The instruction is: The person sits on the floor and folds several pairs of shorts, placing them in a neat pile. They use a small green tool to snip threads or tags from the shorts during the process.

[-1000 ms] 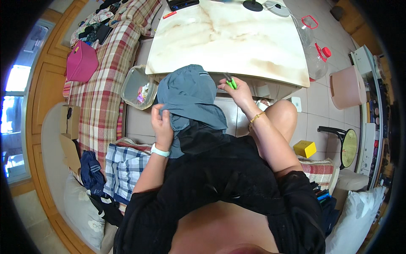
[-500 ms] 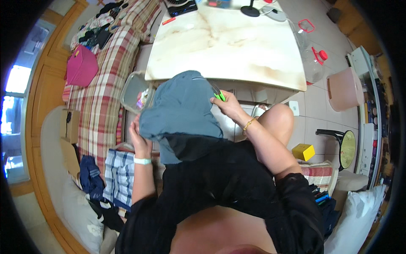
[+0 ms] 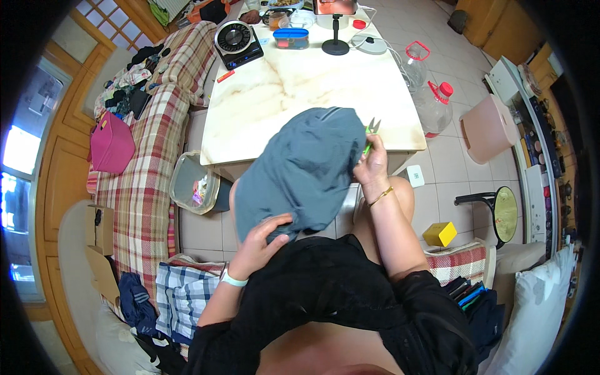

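From head height, the wide fisheye view looks down, near above the black top (image 3: 319,281), facing the table (image 3: 281,94)

We see a grey-blue garment (image 3: 300,165), lightweight-looking cloth, creased + bunched, w/ thin pale stripe nr its far edge, draped over legs (image 3: 401,201). Just beside its R side we see sm. green-handled snips (image 3: 368,132), partly hidden, blades apart, pointing fwd.
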Available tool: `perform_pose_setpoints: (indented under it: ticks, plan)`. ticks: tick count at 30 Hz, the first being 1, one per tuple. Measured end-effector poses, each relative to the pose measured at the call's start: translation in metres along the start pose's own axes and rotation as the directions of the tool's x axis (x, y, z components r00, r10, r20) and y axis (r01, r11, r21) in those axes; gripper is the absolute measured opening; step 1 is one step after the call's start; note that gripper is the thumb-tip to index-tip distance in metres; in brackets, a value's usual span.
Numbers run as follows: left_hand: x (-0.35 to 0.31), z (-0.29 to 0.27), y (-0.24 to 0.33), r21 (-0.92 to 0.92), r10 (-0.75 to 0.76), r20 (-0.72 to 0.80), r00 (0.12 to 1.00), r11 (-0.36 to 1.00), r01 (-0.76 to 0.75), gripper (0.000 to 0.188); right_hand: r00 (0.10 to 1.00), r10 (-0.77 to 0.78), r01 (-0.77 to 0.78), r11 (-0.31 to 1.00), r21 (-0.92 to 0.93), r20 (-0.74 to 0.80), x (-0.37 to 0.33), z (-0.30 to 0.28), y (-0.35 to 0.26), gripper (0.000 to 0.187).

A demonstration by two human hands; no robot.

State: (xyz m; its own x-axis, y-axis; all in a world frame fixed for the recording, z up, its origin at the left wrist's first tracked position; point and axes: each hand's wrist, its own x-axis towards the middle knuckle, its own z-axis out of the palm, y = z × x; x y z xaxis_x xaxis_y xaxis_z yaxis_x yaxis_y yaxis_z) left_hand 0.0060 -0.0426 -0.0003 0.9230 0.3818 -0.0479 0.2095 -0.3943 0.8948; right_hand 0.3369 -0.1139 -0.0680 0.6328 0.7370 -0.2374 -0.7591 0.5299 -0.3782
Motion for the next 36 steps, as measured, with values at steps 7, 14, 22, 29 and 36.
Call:
perform_pose_setpoints:
  ticks: [7, 14, 22, 29, 36]
  plan:
    - [0.055, 0.015, -0.022, -0.557, -0.055, -0.048, 0.997, 0.830, 0.019, 0.068, 0.970, 0.215, -0.169, 0.933, -0.317, 0.115, -0.015, 0.003, 0.019, 0.018]
    - [0.078, 0.046, -0.033, -0.777, -0.275, -0.117, 0.954, 0.623, 0.085, 0.048, 0.608, 0.713, -0.298, 0.614, -0.731, 0.351, -0.041, 0.021, 0.044, 0.019]
    - [0.082, 0.021, -0.048, -0.557, -0.181, -0.261, 0.948, 0.831, 0.006, 0.042, 0.910, 0.035, 0.384, 0.303, -0.872, 0.413, -0.038, 0.036, 0.035, 0.023]
    - [0.083, -0.012, -0.035, -0.474, -0.146, -0.373, 0.916, 0.879, -0.053, 0.044, 0.861, 0.218, 0.464, 0.029, -0.885, 0.459, -0.028, 0.021, 0.037, 0.036]
    - [0.087, -0.004, -0.037, -0.451, -0.159, -0.516, 0.842, 0.886, -0.109, 0.041, 0.930, 0.047, 0.337, 0.284, -0.898, 0.364, -0.021, 0.011, 0.039, 0.025]
